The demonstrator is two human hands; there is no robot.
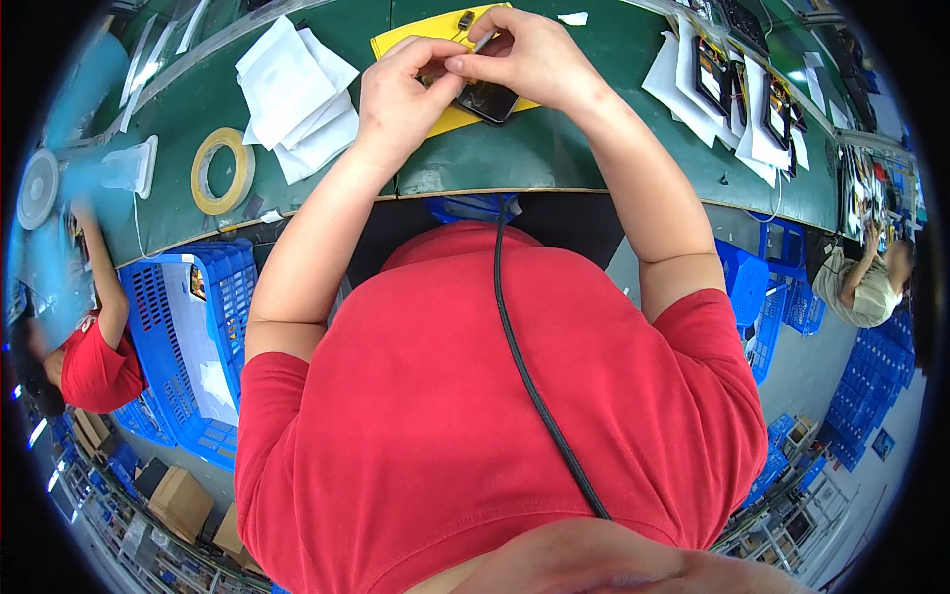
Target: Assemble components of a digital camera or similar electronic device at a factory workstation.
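Both my hands meet over a yellow sheet (396, 41) on the green workbench. My right hand (539, 57) is closed in a pinch round a small pale grey strip (483, 42). Fingertips of my left hand (401, 91) come together beside it, closed; whatever they grip is hidden. Just under the hands lies a flat black device (488, 102) with a glossy face, partly covered by my fingers. Beyond them, a small dark part (465, 20) with a thin lead sits on the yellow sheet.
White papers (287, 84) and a roll of tape (222, 170) lie to the left. At right, black-framed units (711, 77) rest on white sheets. Blue crates (198, 327) stand below the bench. One person (94, 361) works at far left, another (866, 287) at far right.
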